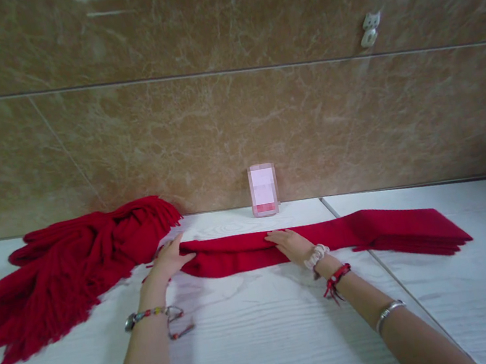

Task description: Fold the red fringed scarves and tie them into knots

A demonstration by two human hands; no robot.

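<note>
A red scarf (238, 261) lies folded into a long narrow strip across the white surface. At its left end rests my left hand (170, 261), thumb and fingers apart, touching the cloth. Near the middle of the strip, my right hand (290, 244) lies flat on the fabric with its fingers stretched out. Stacked on the strip's right end are more folded red scarves (411, 230), their layered edges showing. To the left of my left hand, a loose heap of red fringed scarves (95, 252) spreads in crumpled folds.
A phone-like object with a blurred front (264, 189) stands against the brown marbled tile wall (197, 133). The white wood-grain table (262, 342) has a seam running to the right of my right arm. White sockets (370, 29) sit on the wall at upper right.
</note>
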